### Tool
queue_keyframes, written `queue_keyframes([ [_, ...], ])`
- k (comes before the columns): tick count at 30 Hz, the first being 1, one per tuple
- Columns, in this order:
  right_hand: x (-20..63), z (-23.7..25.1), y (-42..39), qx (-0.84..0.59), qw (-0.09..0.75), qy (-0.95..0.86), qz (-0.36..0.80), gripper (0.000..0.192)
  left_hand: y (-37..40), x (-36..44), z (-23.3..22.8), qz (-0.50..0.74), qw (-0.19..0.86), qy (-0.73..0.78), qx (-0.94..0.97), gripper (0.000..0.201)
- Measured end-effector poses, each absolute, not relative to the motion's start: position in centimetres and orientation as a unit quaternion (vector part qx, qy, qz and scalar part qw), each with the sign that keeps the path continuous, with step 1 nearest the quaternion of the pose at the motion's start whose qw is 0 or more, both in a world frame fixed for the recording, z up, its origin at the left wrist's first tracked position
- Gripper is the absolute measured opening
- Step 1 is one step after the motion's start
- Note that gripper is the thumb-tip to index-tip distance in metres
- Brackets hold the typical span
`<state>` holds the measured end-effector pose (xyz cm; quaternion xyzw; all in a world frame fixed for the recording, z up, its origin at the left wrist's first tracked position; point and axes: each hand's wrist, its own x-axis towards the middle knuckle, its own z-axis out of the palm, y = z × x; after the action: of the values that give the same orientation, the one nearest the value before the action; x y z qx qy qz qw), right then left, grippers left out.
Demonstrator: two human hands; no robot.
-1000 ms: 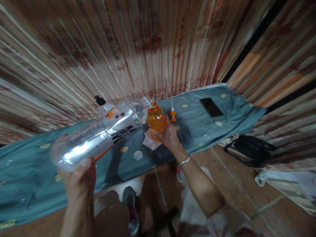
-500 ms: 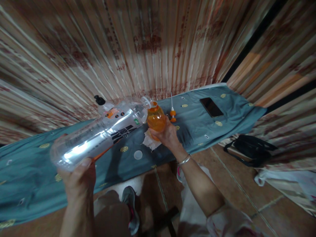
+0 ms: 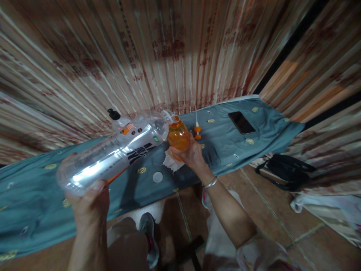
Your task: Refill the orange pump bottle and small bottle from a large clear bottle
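My left hand (image 3: 88, 205) grips the base of a large clear plastic bottle (image 3: 113, 154), tilted on its side with its mouth against the open top of a small orange bottle (image 3: 178, 136). My right hand (image 3: 190, 154) holds that orange bottle upright over a board covered in teal cloth (image 3: 34, 195). Under the orange bottle lies a crumpled white tissue (image 3: 170, 163). An orange pump top with a white tube (image 3: 197, 129) lies on the cloth just right of the orange bottle. A round white cap (image 3: 157, 177) rests on the cloth near the front edge.
A black phone (image 3: 241, 122) lies on the cloth's right part. A small bottle with a black cap (image 3: 115, 115) stands behind the clear bottle. Patterned curtains (image 3: 169, 52) hang behind. A black bag (image 3: 287, 171) sits on the tiled floor at right.
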<state>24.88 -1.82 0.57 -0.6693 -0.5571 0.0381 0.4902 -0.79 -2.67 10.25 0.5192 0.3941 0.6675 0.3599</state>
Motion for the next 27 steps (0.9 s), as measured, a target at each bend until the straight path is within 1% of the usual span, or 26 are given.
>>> queue_keyframes([
  [7,24.77,0.83,-1.84,-0.671,0.496,-0.55,0.042,0.07,-2.73,-0.57,10.53,0.665,0.351,0.405,0.52,0.059],
  [17,24.87,1.17,-2.03,-0.667,0.496,-0.554,0.052,0.066,-2.79,-0.57,10.43,0.665,0.342,0.399,0.53,0.056],
  [24,24.85,1.03,-1.86,-0.668,0.495,-0.553,0.047,0.068,-2.68,-0.54,10.46,0.667,0.34,0.397,0.531,0.063],
  [27,24.85,1.06,-1.86,-0.669,0.491,-0.556,0.044,0.066,-2.8,-0.56,10.46,0.66,0.342,0.401,0.536,0.058],
])
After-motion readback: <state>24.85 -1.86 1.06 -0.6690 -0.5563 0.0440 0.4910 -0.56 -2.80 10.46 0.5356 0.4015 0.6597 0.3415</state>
